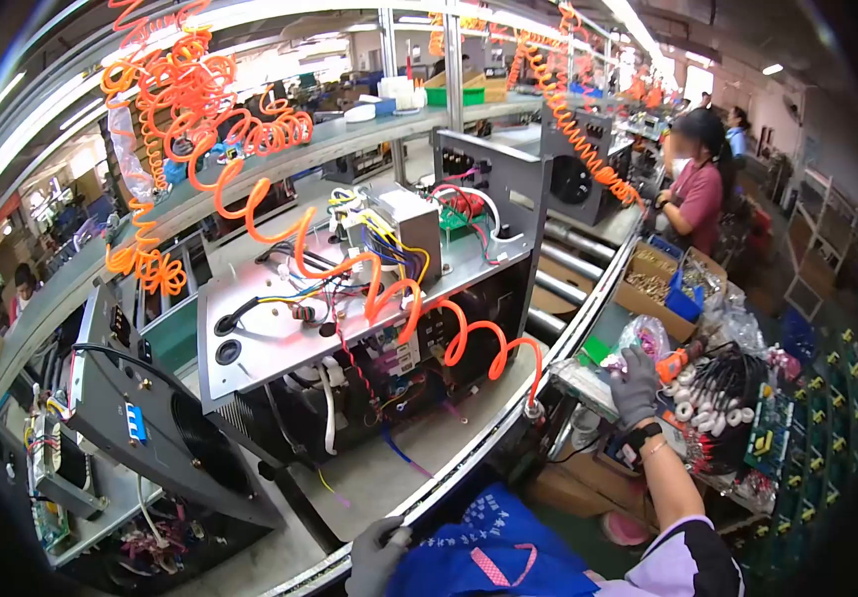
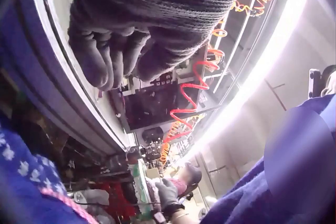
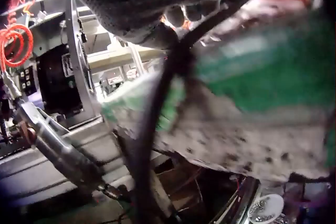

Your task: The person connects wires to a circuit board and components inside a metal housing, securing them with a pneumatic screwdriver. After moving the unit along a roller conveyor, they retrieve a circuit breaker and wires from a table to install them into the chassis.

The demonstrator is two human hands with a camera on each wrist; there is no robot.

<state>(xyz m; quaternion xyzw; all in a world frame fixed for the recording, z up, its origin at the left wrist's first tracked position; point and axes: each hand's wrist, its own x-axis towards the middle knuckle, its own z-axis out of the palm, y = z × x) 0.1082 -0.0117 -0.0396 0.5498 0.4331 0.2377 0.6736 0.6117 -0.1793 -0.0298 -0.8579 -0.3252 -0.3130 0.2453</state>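
Observation:
My gloved left hand (image 1: 379, 555) is at the near rail (image 1: 429, 497) of the conveyor, its fingers loosely curled with nothing in them. The left wrist view shows the same grey glove (image 2: 136, 35) close up. Over the side bench at right, my gloved right hand (image 1: 635, 390) has its fingertips beside a clear plastic bag (image 1: 645, 336) of small pinkish parts. I cannot tell whether the fingers pinch a part. In front of me stands an opened machine chassis (image 1: 280, 348) with a metal top plate, loose coloured wires and a boxed unit (image 1: 404, 234).
An orange coiled hose (image 1: 454, 343) crosses before the chassis, and a grey tool (image 3: 63, 150) hangs near the rail. Ringed black cables (image 1: 712, 393), an orange-handled tool (image 1: 675, 366) and a parts box (image 1: 653, 279) crowd the bench. Another chassis (image 1: 140, 398) stands left. A person (image 1: 699, 199) works farther along.

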